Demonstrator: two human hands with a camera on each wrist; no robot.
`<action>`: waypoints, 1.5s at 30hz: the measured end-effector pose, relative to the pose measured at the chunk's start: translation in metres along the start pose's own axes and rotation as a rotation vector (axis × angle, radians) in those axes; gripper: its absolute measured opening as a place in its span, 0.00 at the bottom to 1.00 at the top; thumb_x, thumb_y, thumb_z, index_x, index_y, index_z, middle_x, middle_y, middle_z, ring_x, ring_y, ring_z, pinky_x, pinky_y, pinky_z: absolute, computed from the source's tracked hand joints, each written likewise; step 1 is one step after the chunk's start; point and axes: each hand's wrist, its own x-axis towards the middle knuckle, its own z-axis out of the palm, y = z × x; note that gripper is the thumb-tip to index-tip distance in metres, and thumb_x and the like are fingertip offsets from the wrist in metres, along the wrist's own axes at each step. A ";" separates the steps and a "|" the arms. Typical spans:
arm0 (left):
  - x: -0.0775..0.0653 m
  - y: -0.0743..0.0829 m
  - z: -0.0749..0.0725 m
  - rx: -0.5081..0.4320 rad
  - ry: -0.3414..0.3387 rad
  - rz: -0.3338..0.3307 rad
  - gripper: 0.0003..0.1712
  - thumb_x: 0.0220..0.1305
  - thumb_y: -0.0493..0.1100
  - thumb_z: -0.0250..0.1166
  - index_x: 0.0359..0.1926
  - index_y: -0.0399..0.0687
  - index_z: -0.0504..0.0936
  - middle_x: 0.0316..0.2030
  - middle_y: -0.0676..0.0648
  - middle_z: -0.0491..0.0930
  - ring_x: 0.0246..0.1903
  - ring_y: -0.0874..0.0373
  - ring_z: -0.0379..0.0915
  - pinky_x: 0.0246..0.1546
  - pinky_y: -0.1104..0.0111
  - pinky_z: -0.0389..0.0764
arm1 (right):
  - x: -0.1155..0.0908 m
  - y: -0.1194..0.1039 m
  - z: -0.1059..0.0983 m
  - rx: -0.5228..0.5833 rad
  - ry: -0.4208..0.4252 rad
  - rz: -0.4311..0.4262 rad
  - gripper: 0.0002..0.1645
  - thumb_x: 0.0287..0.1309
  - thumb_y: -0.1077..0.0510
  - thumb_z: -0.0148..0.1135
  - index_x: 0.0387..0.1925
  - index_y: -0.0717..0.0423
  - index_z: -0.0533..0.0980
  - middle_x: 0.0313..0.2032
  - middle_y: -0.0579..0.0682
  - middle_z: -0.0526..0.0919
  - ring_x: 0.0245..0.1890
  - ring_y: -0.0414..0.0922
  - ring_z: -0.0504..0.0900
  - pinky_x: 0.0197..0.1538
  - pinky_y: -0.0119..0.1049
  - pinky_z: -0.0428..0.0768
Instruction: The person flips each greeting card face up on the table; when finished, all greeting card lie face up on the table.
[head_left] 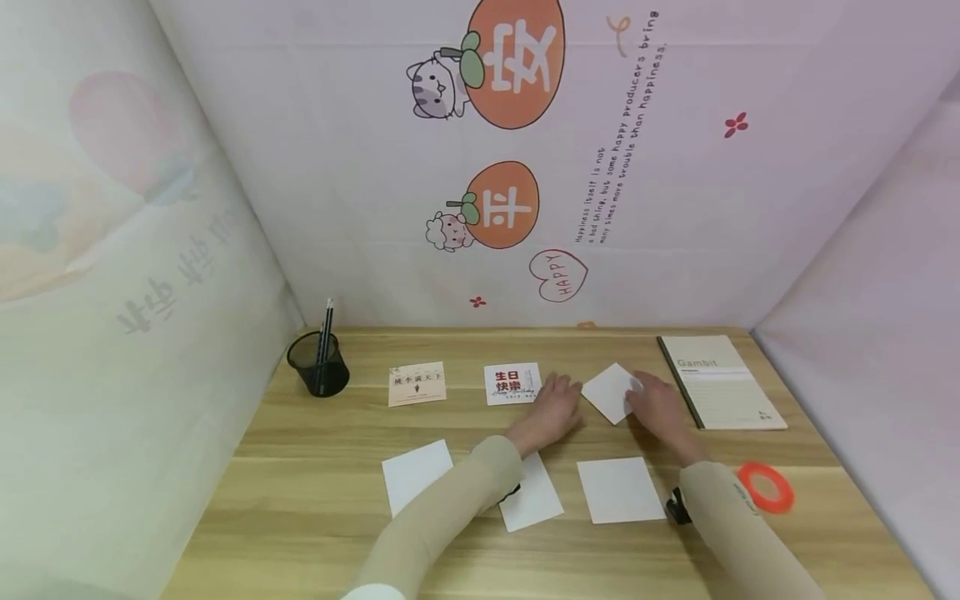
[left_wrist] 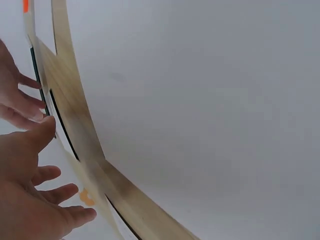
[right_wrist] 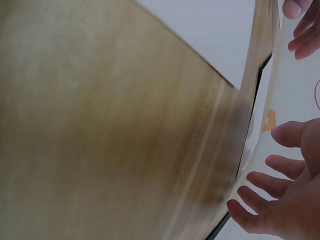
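Note:
My left hand (head_left: 557, 408) is beside the right edge of a white card with red Chinese lettering (head_left: 513, 382). A plain white square card (head_left: 611, 392) lies turned cornerwise between my two hands. The right hand (head_left: 660, 408) has its fingertips at that card's right corner. In the left wrist view, the left hand's fingers (left_wrist: 62, 194) are spread and relaxed, with nothing visibly between them. The right wrist view shows the right hand's fingers (right_wrist: 270, 185) loosely spread too. Nearer me lie several more blank cards, one of them (head_left: 532, 496) partly hidden under my left forearm.
A beige printed card (head_left: 417, 384) lies left of the lettered one. The black mesh pen cup (head_left: 318, 367) holds pencils at the back left. On the right are a notebook (head_left: 723, 383) and a red-orange ring (head_left: 767, 487). Printed wall sheets (head_left: 360, 208) enclose the wooden table (head_left: 315, 500).

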 end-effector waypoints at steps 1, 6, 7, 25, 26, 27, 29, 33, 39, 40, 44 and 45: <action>0.001 0.001 0.001 0.014 -0.003 0.006 0.35 0.65 0.55 0.61 0.68 0.44 0.65 0.67 0.39 0.62 0.69 0.40 0.52 0.67 0.56 0.60 | 0.000 0.000 0.000 -0.001 -0.018 0.008 0.27 0.60 0.61 0.57 0.57 0.74 0.69 0.53 0.73 0.74 0.50 0.71 0.73 0.53 0.63 0.71; 0.005 0.008 0.005 0.053 0.013 0.042 0.36 0.66 0.56 0.61 0.69 0.46 0.65 0.68 0.39 0.62 0.69 0.38 0.51 0.65 0.51 0.63 | 0.003 -0.002 0.000 -0.006 -0.097 0.045 0.28 0.62 0.59 0.56 0.61 0.72 0.67 0.57 0.72 0.71 0.52 0.71 0.71 0.55 0.63 0.69; 0.006 0.009 0.006 0.048 0.017 0.044 0.36 0.65 0.56 0.62 0.69 0.46 0.66 0.67 0.39 0.63 0.69 0.38 0.51 0.64 0.50 0.64 | 0.004 -0.002 0.000 0.000 -0.114 0.054 0.29 0.63 0.59 0.55 0.61 0.72 0.66 0.57 0.72 0.71 0.53 0.71 0.70 0.55 0.64 0.68; 0.017 0.018 0.015 0.046 0.008 0.045 0.36 0.60 0.61 0.64 0.64 0.50 0.70 0.61 0.43 0.69 0.65 0.40 0.60 0.63 0.52 0.67 | 0.000 -0.010 0.000 0.004 -0.195 0.083 0.29 0.63 0.58 0.55 0.61 0.71 0.67 0.58 0.73 0.69 0.54 0.74 0.67 0.53 0.69 0.66; 0.017 0.018 0.015 0.050 0.010 0.047 0.35 0.60 0.61 0.64 0.63 0.50 0.71 0.60 0.44 0.70 0.65 0.41 0.61 0.63 0.53 0.67 | 0.000 -0.011 -0.001 0.010 -0.199 0.087 0.29 0.63 0.57 0.55 0.61 0.71 0.67 0.59 0.73 0.69 0.54 0.74 0.67 0.53 0.68 0.66; 0.018 0.018 0.015 0.052 0.012 0.050 0.34 0.59 0.61 0.65 0.62 0.50 0.72 0.59 0.44 0.71 0.64 0.42 0.62 0.62 0.53 0.68 | -0.001 -0.011 -0.001 0.014 -0.201 0.090 0.29 0.63 0.57 0.55 0.61 0.71 0.67 0.58 0.73 0.69 0.54 0.74 0.67 0.53 0.68 0.66; 0.018 0.019 0.014 0.063 0.013 0.053 0.33 0.58 0.62 0.65 0.59 0.51 0.74 0.55 0.46 0.73 0.61 0.44 0.65 0.61 0.55 0.69 | -0.002 -0.011 -0.002 0.016 -0.202 0.089 0.29 0.63 0.57 0.55 0.60 0.72 0.67 0.58 0.74 0.69 0.54 0.74 0.67 0.53 0.68 0.67; 0.019 0.021 0.013 0.082 0.008 0.054 0.30 0.57 0.62 0.66 0.55 0.51 0.76 0.51 0.48 0.74 0.56 0.50 0.68 0.58 0.58 0.72 | -0.004 -0.010 -0.003 0.053 -0.194 0.094 0.28 0.64 0.59 0.54 0.60 0.72 0.67 0.57 0.75 0.69 0.55 0.73 0.67 0.55 0.66 0.67; 0.019 0.023 0.010 0.105 -0.027 0.040 0.29 0.58 0.64 0.64 0.51 0.49 0.79 0.53 0.47 0.74 0.58 0.50 0.67 0.59 0.60 0.71 | -0.005 -0.009 -0.008 0.149 -0.218 0.126 0.28 0.67 0.58 0.50 0.62 0.73 0.64 0.60 0.75 0.66 0.60 0.69 0.65 0.61 0.63 0.65; 0.019 0.023 0.010 0.104 -0.032 0.036 0.28 0.58 0.64 0.64 0.50 0.50 0.79 0.53 0.48 0.74 0.59 0.49 0.66 0.60 0.60 0.71 | -0.006 -0.008 -0.009 0.157 -0.225 0.132 0.27 0.68 0.58 0.49 0.62 0.73 0.64 0.60 0.75 0.66 0.60 0.69 0.65 0.60 0.63 0.65; 0.020 0.022 0.011 0.112 -0.034 0.025 0.27 0.58 0.64 0.64 0.48 0.50 0.80 0.52 0.49 0.75 0.57 0.51 0.67 0.59 0.61 0.71 | -0.006 -0.006 -0.012 0.180 -0.217 0.151 0.25 0.67 0.61 0.49 0.60 0.72 0.66 0.56 0.73 0.71 0.55 0.64 0.72 0.55 0.57 0.73; 0.021 0.022 0.011 0.114 -0.034 0.022 0.27 0.58 0.65 0.64 0.48 0.50 0.80 0.52 0.49 0.74 0.58 0.51 0.67 0.59 0.61 0.71 | -0.006 -0.004 -0.012 0.185 -0.205 0.152 0.24 0.66 0.62 0.50 0.60 0.72 0.67 0.54 0.72 0.73 0.52 0.62 0.74 0.51 0.54 0.76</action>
